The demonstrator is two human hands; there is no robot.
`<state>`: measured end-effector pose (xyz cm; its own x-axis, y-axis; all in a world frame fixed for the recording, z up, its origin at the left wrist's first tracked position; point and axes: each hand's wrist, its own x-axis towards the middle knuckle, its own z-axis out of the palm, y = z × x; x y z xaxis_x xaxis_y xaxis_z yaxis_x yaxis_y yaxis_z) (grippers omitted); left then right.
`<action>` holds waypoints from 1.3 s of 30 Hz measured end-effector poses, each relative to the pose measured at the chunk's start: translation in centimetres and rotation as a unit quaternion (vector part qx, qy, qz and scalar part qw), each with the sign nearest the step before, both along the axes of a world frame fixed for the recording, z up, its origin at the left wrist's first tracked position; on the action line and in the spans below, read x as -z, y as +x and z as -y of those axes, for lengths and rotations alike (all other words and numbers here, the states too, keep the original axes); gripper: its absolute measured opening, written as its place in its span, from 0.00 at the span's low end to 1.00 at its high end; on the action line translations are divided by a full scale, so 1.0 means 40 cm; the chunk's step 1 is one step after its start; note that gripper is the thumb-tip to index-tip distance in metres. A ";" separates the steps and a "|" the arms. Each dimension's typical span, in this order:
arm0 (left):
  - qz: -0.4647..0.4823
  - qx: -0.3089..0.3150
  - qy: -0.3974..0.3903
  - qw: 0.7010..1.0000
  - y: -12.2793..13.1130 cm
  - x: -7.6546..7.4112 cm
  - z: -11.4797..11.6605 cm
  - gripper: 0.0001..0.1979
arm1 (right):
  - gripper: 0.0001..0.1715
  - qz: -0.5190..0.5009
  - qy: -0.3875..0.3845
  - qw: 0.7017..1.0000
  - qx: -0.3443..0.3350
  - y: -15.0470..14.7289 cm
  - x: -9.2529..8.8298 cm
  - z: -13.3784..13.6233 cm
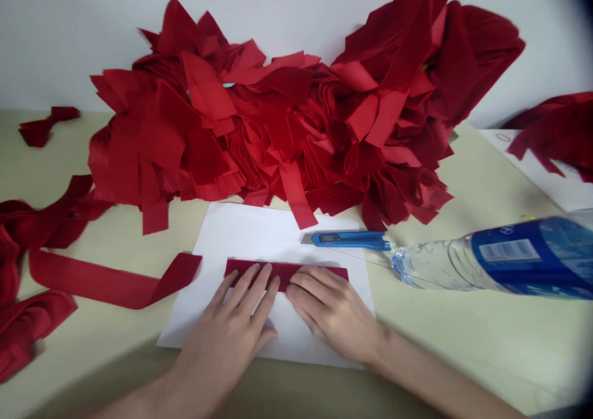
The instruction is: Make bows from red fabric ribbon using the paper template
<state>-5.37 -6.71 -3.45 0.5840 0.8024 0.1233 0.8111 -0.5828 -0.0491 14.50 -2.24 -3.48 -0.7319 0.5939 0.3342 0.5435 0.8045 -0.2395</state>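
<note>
My left hand (229,326) lies flat with its fingers spread on the left half of a folded strip of dark red cloth (287,270). My right hand (331,311) presses on the strip's right half, with its fingertips close to those of my left hand. The strip lies across a sheet of white paper (208,240). Just beyond the strip, a blue utility knife (347,240) rests on the paper with its blade end pointing left. Neither hand touches the knife.
A large heap of cut red strips (259,122) rises against the white wall (60,36) behind the paper. A long red strip (102,283) lies on the pale table (486,345) at left. A plastic bottle (500,261) lies at right, beyond it more red strips on white paper (551,184).
</note>
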 end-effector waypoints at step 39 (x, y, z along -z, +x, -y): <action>0.190 0.018 -0.080 0.978 0.021 0.001 -0.129 0.09 | 0.09 -0.023 -0.103 0.986 0.131 -0.002 -0.017 -0.025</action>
<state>-4.53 -1.53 -3.48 0.5491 0.8083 0.2124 0.7314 -0.5878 0.3457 14.40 -1.26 -2.82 -0.5310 0.8194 0.2157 0.7111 0.5694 -0.4125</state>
